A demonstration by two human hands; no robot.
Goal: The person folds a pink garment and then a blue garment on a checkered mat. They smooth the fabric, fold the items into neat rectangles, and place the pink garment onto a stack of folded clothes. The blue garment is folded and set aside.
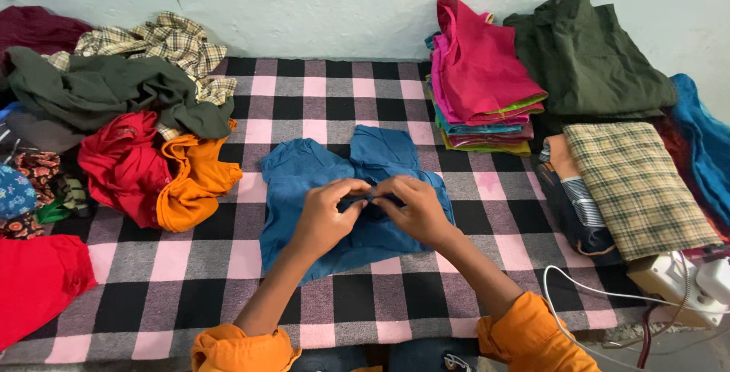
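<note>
A big checked blanket (319, 90) in black, pink and grey covers the whole work surface, running back to the pale wall. Along its left edge sprawls a loose heap of unfolded clothes: a dark green garment (99, 90) on top, a beige plaid shirt (163, 41) behind it toward the far left corner, a red garment (122, 163) and an orange one (196, 178) spilling toward the middle. A red cloth (38, 281) lies flat near the front left corner.

Over at the right edge things look tidier. A folded dark green piece (585, 56) sits in the far right corner, with a neat stack of pink and multicoloured tops (479, 83) just beside it. Closer to the front lies a folded tan plaid cloth (639, 186), overlapping a striped piece (578, 205). A white power strip (684, 284) with cables sits at the front right corner.

Now the centre: a small blue top (342, 189) lies spread flat in the middle of the blanket. Both hands meet right over it. The left hand (323, 216) and the right hand (414, 208) are close together, fingertips almost touching, each pinching a bit of the blue fabric near the garment's middle. Orange sleeves are pushed up at both elbows.
</note>
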